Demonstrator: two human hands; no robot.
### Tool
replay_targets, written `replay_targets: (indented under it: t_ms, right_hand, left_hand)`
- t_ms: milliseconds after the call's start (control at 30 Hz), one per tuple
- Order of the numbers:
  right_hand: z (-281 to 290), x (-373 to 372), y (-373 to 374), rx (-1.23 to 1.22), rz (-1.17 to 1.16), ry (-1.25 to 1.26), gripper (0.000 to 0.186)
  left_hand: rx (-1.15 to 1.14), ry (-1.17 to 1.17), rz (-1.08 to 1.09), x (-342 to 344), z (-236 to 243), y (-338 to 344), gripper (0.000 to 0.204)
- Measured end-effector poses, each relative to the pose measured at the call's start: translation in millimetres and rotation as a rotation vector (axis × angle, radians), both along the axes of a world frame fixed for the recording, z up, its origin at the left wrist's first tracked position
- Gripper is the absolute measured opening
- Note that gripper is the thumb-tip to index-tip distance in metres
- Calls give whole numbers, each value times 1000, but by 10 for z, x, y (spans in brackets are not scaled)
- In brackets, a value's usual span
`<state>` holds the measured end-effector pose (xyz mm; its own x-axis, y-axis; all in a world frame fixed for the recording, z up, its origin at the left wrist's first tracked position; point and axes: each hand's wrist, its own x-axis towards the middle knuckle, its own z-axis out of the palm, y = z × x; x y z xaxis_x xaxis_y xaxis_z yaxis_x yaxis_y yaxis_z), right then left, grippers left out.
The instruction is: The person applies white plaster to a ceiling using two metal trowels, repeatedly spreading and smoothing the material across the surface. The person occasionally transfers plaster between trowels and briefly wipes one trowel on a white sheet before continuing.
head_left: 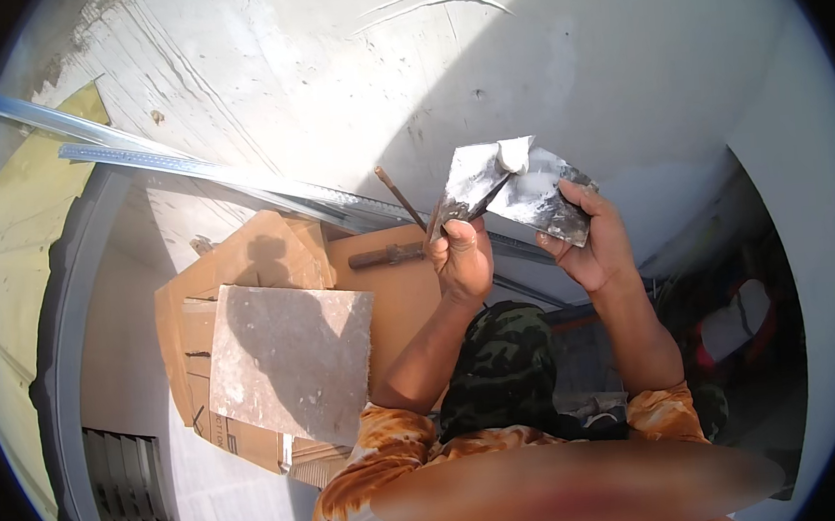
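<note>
My left hand (463,265) is closed on a broad putty knife (467,172), held up in front of the wall, its face smeared white. A second flat metal putty knife (559,214) is gripped at its right edge by my right hand (598,243). A lump of white putty (513,155) sits where the two blades meet, near their upper edges. Between them runs a dark pointed strip (492,197); I cannot tell whether it is a tool or a shadow. My fingers partly hide the handles.
Below left, a square speckled board (288,352) lies on flattened cardboard (185,325). Long metal profiles (227,172) cross from the upper left behind my hands. A brown rod (398,196) and a rusty bar (383,257) are beside my left hand. The plastered wall (308,84) rises ahead.
</note>
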<state>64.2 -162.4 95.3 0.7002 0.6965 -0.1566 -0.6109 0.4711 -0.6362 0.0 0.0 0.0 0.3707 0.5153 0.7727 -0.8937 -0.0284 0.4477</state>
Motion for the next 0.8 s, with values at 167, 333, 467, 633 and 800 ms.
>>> replay_targets:
  t_ms: [167, 333, 467, 633, 800]
  right_hand:
    - [-38, -77, 58, -55, -90, 21, 28]
    - [-219, 36, 11, 194, 9, 125, 23]
    - [-171, -213, -33, 366, 78, 93, 29]
    - [-348, -671, -106, 347, 239, -428, 30]
    - [-209, -1022, 94, 198, 251, -1314, 18]
  left_hand:
    - [-529, -50, -113, -10, 519, -27, 51]
    - [-1205, 199, -282, 185, 894, 560, 69]
    - [-1338, -131, -600, 296, 1046, 871, 54]
    - [-1368, -220, -705, 432, 1111, 909, 55]
    - [-1416, -180, -533, 459, 1155, 786, 58]
